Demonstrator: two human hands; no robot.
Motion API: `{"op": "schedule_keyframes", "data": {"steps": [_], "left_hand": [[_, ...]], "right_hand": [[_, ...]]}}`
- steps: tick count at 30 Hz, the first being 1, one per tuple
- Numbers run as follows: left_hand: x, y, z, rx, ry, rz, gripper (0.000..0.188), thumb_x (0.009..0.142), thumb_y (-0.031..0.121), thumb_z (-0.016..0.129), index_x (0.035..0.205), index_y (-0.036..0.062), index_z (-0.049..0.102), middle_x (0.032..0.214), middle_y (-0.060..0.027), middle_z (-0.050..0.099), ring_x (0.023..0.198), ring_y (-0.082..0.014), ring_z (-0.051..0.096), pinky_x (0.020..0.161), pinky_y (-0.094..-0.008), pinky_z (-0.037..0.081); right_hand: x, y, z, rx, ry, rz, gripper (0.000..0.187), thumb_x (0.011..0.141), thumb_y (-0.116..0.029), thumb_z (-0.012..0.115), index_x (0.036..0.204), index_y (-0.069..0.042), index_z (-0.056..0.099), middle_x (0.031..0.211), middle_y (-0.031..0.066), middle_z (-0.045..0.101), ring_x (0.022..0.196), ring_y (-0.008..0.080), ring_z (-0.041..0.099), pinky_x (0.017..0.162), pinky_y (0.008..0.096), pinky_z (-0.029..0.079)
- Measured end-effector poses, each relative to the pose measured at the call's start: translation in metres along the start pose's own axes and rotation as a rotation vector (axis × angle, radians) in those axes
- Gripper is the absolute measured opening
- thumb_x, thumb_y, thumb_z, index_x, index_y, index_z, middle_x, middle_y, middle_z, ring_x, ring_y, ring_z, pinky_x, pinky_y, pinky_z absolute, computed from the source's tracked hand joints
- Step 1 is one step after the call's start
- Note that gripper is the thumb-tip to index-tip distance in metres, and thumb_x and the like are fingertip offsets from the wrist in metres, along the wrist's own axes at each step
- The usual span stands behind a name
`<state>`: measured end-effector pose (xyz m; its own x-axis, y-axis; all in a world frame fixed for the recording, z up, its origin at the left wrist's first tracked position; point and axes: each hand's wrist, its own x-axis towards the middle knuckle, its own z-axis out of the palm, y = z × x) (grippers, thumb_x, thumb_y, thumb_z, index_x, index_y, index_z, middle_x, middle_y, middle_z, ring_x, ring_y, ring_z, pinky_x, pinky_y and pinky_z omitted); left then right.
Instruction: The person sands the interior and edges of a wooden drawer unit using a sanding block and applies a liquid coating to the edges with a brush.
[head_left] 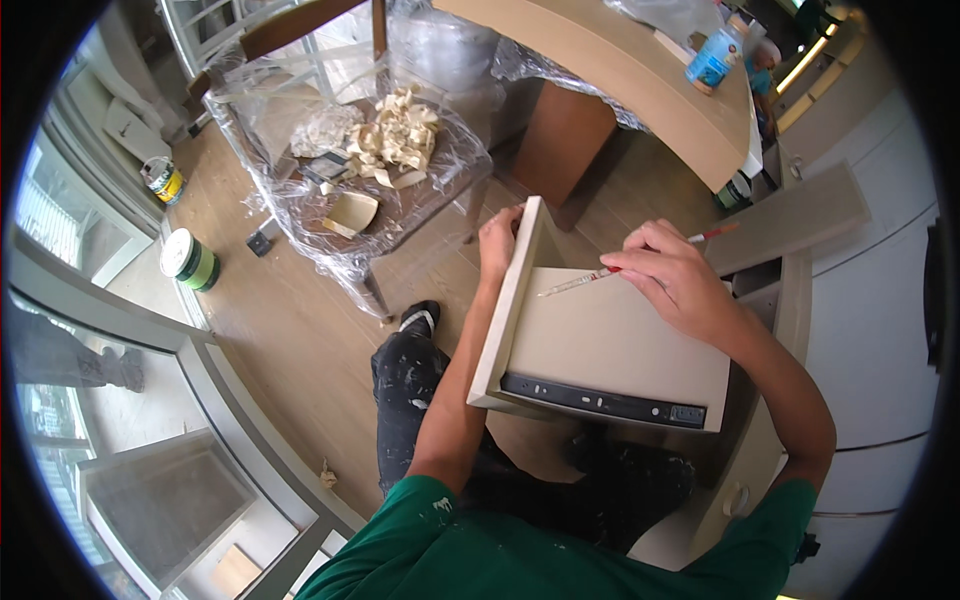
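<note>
A cream drawer (620,335) stands pulled out in front of me, its side panel facing up toward the camera. A black metal runner (605,399) lies along that panel's near edge. My left hand (497,243) grips the far end of the drawer's front panel (512,310), its fingertips partly hidden behind the edge. In my right hand (672,275) is a thin paintbrush (582,281) with a red handle, pinched between thumb and fingers. Its pale bristle tip points left, just over the drawer near the front panel; whether it touches cannot be told.
A plastic-wrapped chair (440,190) holds crumpled masking tape (400,135). A covered curved counter (620,75) bears a blue-labelled bottle (716,58). Paint cans (190,259) stand by the glass door (215,380) at left. White cabinets (870,350) line the right; another person (763,75) is far back.
</note>
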<state>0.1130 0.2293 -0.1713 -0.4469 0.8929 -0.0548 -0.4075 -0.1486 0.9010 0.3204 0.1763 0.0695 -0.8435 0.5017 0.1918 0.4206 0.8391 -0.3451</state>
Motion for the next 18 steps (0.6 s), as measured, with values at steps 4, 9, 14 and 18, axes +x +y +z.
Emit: {"op": "schedule_keyframes", "data": {"steps": [4, 9, 14, 18], "left_hand": [[0.0, 0.008, 0.003, -0.253, 0.005, -0.18, 0.036, 0.101, 0.02, 0.056, 0.114, -0.0044, 0.079, 0.092, -0.0048, 0.075, 0.076, -0.0101, 0.062, 0.07, -0.026, 0.048], [-0.003, 0.016, 0.0, 0.053, -0.003, -0.003, 0.04, 0.101, 0.024, 0.055, 0.115, -0.0062, 0.077, 0.095, -0.0064, 0.076, 0.08, -0.011, 0.064, 0.074, -0.0258, 0.049], [-0.004, 0.02, -0.003, -0.106, -0.009, -0.162, 0.041, 0.102, 0.024, 0.053, 0.119, -0.0067, 0.076, 0.104, -0.0103, 0.077, 0.09, -0.0153, 0.069, 0.082, -0.0288, 0.052], [-0.002, 0.019, -0.002, -0.038, -0.008, -0.136, 0.04, 0.101, 0.023, 0.054, 0.117, -0.0072, 0.076, 0.105, -0.0107, 0.077, 0.09, -0.0159, 0.069, 0.082, -0.0291, 0.052]], "right_hand": [[0.005, 0.004, 0.006, -0.087, -0.037, -0.066, 0.023, 0.091, 0.0, 0.069, 0.112, -0.002, 0.078, 0.097, 0.0088, 0.064, 0.095, 0.0275, 0.059, 0.084, 0.0403, 0.051], [0.013, 0.012, 0.017, -0.224, -0.112, -0.199, 0.019, 0.087, -0.002, 0.07, 0.103, -0.006, 0.08, 0.094, 0.0044, 0.063, 0.096, 0.0228, 0.058, 0.084, 0.0367, 0.048], [0.019, 0.004, 0.03, -0.231, -0.194, -0.278, 0.017, 0.088, -0.005, 0.069, 0.1, -0.008, 0.08, 0.094, 0.0021, 0.063, 0.096, 0.0203, 0.057, 0.085, 0.0347, 0.046], [0.015, -0.006, 0.036, -0.276, -0.247, -0.301, 0.014, 0.088, -0.006, 0.067, 0.095, -0.007, 0.079, 0.095, 0.0024, 0.063, 0.099, 0.0196, 0.058, 0.087, 0.0349, 0.046]]}}
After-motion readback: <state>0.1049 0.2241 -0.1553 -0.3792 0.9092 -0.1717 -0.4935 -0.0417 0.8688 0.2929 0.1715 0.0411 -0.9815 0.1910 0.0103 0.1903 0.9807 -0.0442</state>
